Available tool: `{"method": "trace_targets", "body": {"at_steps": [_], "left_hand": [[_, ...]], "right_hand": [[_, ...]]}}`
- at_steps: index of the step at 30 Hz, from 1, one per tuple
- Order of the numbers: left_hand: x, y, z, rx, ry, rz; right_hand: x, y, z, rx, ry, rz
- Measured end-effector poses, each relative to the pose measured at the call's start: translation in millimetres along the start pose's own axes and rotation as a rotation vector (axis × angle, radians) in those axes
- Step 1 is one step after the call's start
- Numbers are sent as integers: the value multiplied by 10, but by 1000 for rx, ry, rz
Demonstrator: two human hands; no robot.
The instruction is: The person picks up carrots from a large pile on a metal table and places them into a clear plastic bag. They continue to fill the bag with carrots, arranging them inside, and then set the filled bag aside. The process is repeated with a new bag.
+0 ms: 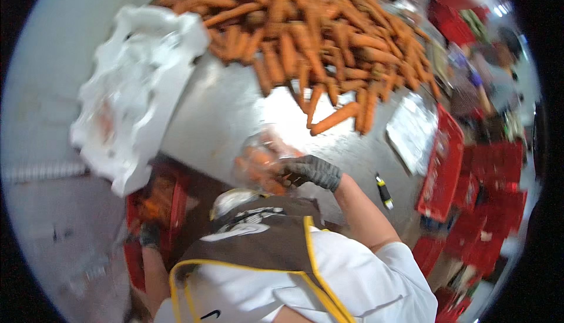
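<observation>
My right hand (313, 173), in a grey knit glove, grips a clear plastic bag (257, 164) over the near edge of the metal table (211, 98). Orange pieces that look like carrots show through the film, blurred. Low on the left, my gloved left hand (150, 236) is at a red plastic crate (178, 199) beside the table. Blurred orange contents (154, 202) lie in that crate just beyond the hand. Its fingers are too blurred to show whether they hold anything. A large heap of loose carrots (308, 36) covers the far part of the table.
A white foam box (169, 98) with plastic film inside stands at the left. A black and yellow utility knife (384, 193) lies on the right, near a stack of clear plastic bags (413, 131). Red crates (440, 169) line the right side. People (473, 76) are farther back.
</observation>
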State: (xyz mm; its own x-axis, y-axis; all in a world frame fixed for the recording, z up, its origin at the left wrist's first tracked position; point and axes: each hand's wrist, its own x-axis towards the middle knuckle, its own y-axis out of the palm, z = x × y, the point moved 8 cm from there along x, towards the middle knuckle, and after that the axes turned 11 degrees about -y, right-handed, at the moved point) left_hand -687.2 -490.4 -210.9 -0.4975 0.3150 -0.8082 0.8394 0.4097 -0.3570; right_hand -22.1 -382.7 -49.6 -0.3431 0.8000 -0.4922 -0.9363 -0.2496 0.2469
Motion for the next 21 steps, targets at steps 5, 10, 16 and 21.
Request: {"method": "trace_targets", "body": {"at_steps": [5,10,16,21], "left_hand": [[-627,1444,-900,463,463,206],[-2018,2679,-1750,658,812,451],[-2543,3124,-2051,713,791,551],[-2497,3304,-1973,841,837,595]], "right_hand": [[-241,-781,-13,341,-10,-414],[-234,-1721,-694,434,-148,-1143],[-267,-2057,-162,-572,-82,-1625],[-513,-2603,-102,-1031,211,-1562]]}}
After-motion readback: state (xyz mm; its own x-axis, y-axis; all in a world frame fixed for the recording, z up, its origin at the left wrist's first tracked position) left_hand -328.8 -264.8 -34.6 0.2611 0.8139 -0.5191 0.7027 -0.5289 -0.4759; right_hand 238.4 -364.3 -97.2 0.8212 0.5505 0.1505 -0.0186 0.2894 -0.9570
